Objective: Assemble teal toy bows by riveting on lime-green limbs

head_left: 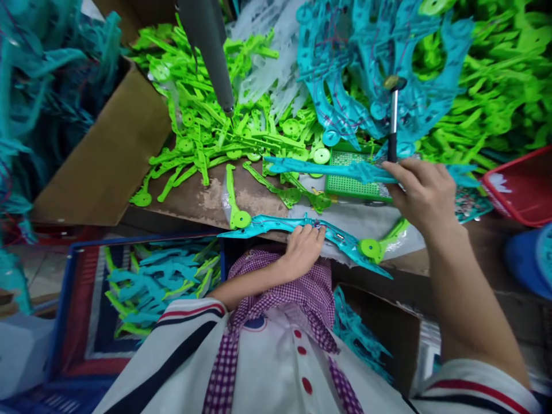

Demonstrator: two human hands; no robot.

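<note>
A long teal plastic shell [267,224], shaped like one half of a toy bow, lies at the table's front edge. Lime green limbs with round ends sit at its left end [239,218] and right end [371,249]. My left hand [304,250] has its fingers closed on the shell's middle, covering part of it. Above, my right hand [425,192] grips a second teal shell [319,167], held roughly level over a green perforated basket [357,188]. A hammer [394,115] with a black handle points away just beyond the right fingers; its handle's lower end is hidden.
Heaps of lime green limbs [207,126] and teal shells [336,69] cover the back. A grey power screwdriver [211,52] hangs point down over them. Cardboard [107,149] stands left, a red bin [517,184] right. A blue crate [77,287] holds parts below.
</note>
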